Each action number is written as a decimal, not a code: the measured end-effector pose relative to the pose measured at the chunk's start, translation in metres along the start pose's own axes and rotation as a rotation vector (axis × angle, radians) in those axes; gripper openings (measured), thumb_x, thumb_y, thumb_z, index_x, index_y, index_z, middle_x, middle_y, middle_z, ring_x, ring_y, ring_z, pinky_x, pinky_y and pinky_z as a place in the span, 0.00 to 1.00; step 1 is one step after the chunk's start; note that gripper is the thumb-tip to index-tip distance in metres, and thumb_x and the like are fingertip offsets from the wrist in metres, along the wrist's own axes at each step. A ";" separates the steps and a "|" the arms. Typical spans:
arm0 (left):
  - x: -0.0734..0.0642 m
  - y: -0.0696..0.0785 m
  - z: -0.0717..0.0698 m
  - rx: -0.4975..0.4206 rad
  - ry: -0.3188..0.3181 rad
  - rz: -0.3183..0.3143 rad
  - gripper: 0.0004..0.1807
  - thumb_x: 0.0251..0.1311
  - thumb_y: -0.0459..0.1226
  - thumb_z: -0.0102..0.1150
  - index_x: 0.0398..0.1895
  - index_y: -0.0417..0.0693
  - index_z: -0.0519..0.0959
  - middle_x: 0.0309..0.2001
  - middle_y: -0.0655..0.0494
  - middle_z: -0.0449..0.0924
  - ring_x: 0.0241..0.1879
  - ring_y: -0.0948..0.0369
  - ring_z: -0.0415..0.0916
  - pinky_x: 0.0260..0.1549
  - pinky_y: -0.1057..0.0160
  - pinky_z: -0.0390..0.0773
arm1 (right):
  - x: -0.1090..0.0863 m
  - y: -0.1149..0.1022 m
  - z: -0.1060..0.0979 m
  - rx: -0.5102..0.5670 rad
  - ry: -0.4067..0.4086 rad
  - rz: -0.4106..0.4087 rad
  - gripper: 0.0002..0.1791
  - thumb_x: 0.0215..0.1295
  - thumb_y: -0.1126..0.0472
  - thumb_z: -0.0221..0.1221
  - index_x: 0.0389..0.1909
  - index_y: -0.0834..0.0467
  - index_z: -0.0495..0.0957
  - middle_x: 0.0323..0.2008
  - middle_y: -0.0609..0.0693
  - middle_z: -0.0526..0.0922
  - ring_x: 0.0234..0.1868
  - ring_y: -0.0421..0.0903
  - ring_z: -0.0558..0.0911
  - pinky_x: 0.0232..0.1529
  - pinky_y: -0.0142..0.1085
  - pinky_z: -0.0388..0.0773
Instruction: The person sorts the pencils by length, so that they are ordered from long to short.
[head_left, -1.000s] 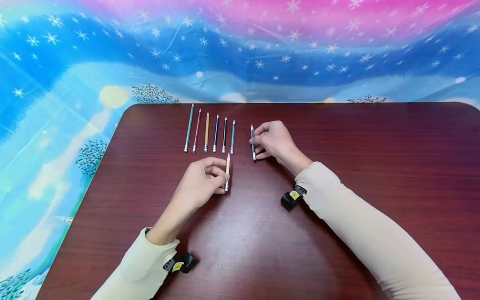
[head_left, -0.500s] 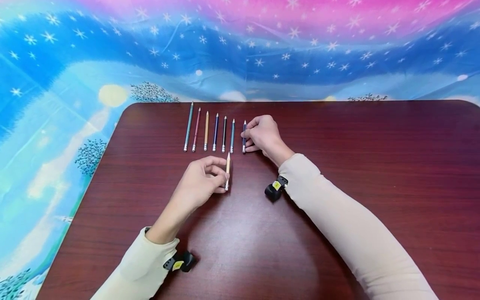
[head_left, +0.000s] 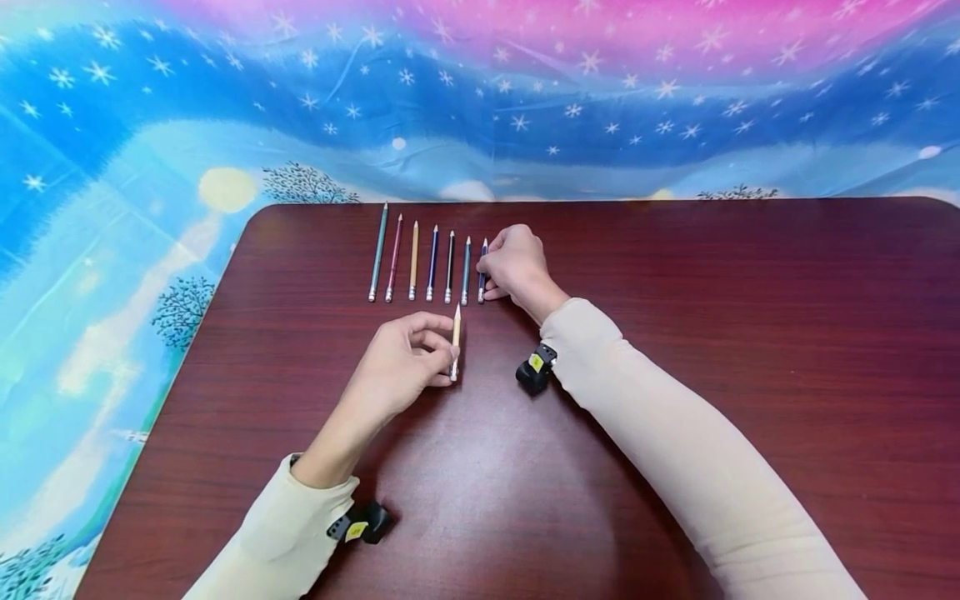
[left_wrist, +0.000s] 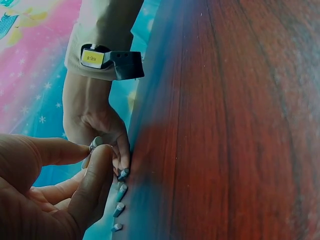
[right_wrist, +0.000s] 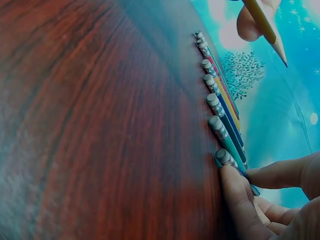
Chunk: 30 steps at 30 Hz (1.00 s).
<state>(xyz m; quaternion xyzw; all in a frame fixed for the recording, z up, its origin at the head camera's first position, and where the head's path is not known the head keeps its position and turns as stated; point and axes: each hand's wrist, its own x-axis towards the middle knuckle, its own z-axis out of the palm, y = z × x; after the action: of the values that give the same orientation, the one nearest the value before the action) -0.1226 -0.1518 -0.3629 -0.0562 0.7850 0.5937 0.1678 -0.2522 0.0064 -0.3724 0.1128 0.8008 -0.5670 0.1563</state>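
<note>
In the head view, my left hand (head_left: pixel 397 358) pinches a short yellow pencil (head_left: pixel 456 329), tip pointing away and raised over the table. My right hand (head_left: pixel 516 260) pinches a dark blue pencil (head_left: pixel 482 294) at the right end of a row. Beside it lies a short teal pencil (head_left: pixel 467 271), then a black pencil (head_left: pixel 449 271), a blue pencil (head_left: pixel 432 262), an orange-yellow pencil (head_left: pixel 413 262), a red pencil (head_left: pixel 393 258) and a long teal pencil (head_left: pixel 378 258). Their eraser ends nearly line up. The right wrist view shows thumb and finger at the dark blue pencil's eraser end (right_wrist: pixel 227 158).
The pencils lie on a dark reddish wooden table (head_left: pixel 750 350), near its far edge. Behind it hangs a blue and pink snowflake cloth (head_left: pixel 465 92). Each sleeved wrist carries a small black camera (head_left: pixel 534 373).
My right hand has moved left with the dark blue pencil, bringing it from apart to close beside the short teal pencil. The left hand keeps still with the yellow pencil.
</note>
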 end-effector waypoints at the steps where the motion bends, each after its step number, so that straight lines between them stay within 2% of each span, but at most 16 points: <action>1: 0.000 0.000 0.000 -0.001 0.000 0.000 0.22 0.63 0.22 0.51 0.61 0.33 0.77 0.35 0.49 0.82 0.26 0.65 0.82 0.33 0.62 0.90 | 0.000 -0.001 0.000 -0.012 0.006 -0.001 0.06 0.67 0.74 0.62 0.41 0.65 0.75 0.30 0.57 0.79 0.12 0.42 0.76 0.22 0.36 0.87; 7: 0.001 0.001 0.001 0.003 -0.002 -0.004 0.22 0.63 0.23 0.51 0.61 0.33 0.77 0.36 0.48 0.82 0.26 0.65 0.82 0.33 0.61 0.90 | -0.001 -0.003 0.003 -0.135 0.050 -0.015 0.05 0.67 0.71 0.64 0.38 0.63 0.77 0.29 0.55 0.79 0.12 0.41 0.77 0.24 0.36 0.88; 10: 0.001 0.001 0.001 0.007 -0.003 -0.008 0.22 0.63 0.23 0.51 0.61 0.34 0.77 0.36 0.48 0.83 0.26 0.65 0.82 0.33 0.61 0.90 | -0.001 -0.002 0.005 -0.163 0.057 -0.023 0.05 0.67 0.71 0.64 0.37 0.63 0.76 0.30 0.55 0.80 0.12 0.40 0.78 0.24 0.36 0.88; 19: 0.002 0.001 0.001 -0.002 -0.008 -0.002 0.23 0.63 0.23 0.50 0.62 0.33 0.77 0.36 0.48 0.82 0.26 0.65 0.82 0.33 0.63 0.90 | 0.000 0.003 0.000 -0.006 0.019 -0.026 0.05 0.67 0.75 0.63 0.36 0.66 0.77 0.35 0.58 0.83 0.11 0.41 0.76 0.22 0.35 0.87; 30: 0.003 -0.001 0.001 0.005 -0.011 -0.010 0.22 0.64 0.24 0.52 0.61 0.34 0.77 0.37 0.47 0.82 0.26 0.65 0.82 0.34 0.61 0.90 | 0.001 0.007 0.000 0.043 -0.002 -0.028 0.05 0.66 0.76 0.63 0.35 0.66 0.77 0.29 0.57 0.81 0.10 0.40 0.77 0.21 0.35 0.86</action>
<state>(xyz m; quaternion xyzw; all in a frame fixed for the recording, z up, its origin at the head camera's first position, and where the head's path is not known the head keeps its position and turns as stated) -0.1245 -0.1507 -0.3651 -0.0565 0.7852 0.5912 0.1754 -0.2507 0.0090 -0.3784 0.1044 0.7898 -0.5862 0.1469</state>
